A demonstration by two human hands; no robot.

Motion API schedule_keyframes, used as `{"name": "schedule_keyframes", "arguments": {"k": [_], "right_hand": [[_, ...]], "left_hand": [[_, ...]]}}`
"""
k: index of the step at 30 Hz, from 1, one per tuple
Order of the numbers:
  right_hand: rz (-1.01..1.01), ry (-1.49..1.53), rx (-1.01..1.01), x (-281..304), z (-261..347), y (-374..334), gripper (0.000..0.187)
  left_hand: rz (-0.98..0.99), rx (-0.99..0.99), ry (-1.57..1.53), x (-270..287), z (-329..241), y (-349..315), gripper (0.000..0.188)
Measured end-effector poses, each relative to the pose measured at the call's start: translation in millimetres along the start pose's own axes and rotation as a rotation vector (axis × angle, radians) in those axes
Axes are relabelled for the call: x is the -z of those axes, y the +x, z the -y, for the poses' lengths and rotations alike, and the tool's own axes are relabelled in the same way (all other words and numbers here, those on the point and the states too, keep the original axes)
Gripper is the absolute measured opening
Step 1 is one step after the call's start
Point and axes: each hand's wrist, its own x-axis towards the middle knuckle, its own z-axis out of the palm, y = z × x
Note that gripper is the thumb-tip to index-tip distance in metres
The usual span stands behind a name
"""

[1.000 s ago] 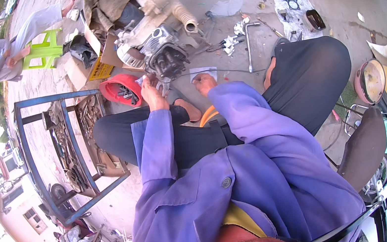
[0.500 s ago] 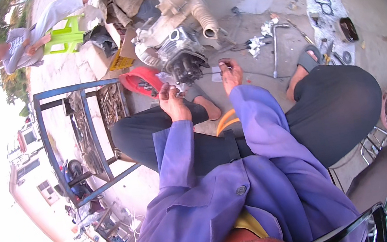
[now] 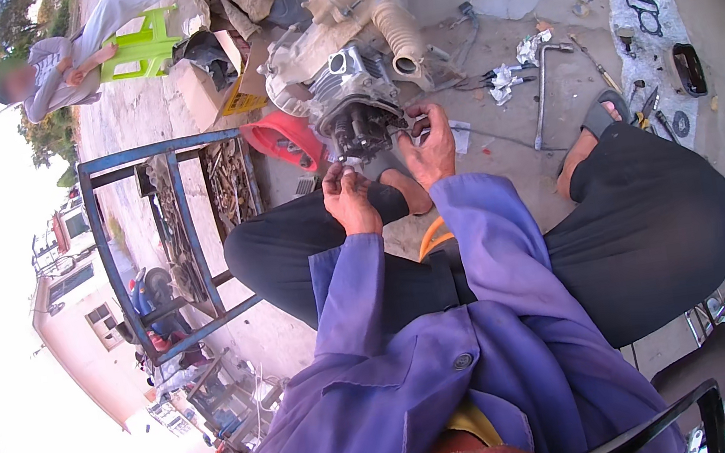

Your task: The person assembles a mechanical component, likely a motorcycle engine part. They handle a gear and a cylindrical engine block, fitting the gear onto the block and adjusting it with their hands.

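Observation:
A small engine (image 3: 350, 78) with a dirty tan casing lies on the ground before me, its dark open cylinder head (image 3: 359, 128) toward me. My left hand (image 3: 350, 202) is just below the head's left side, thumb and fingertips pinched together; anything between them is too small to make out. At the head's right edge is my right hand (image 3: 431, 149), fingers bent toward the thumb and fingertips close to the metal. Whatever it grips there cannot be made out. A red, funnel-like plastic container (image 3: 282, 137) stands left of the head.
On the left is a blue metal frame (image 3: 112, 255) with trays of loose metal parts. A wrench (image 3: 542, 96) and a white sheet (image 3: 655, 0) with gaskets and tools lie to the right. A cardboard box (image 3: 208, 100) stands behind; a person sits by a green chair (image 3: 137, 49).
My right hand has moved in to the engine head's right edge. My left hand stays by its lower left, fingertips still pinched. The view has shifted slightly.

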Motion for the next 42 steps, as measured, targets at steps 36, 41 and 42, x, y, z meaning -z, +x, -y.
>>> {"name": "schedule_keyframes", "arguments": {"k": [36,41,42], "right_hand": [[0.172,-0.174,0.223,17,42,-15,0.019],[0.206,-0.18,0.273,20,48,-14,0.019],[0.213,-0.184,0.28,20,48,-14,0.02]], "left_hand": [[0.085,-0.02,-0.123,-16,-12,-30,0.028],[0.081,-0.031,-0.094,-20,-13,-29,0.027],[0.082,-0.031,-0.091,-20,-13,-28,0.026]]}}
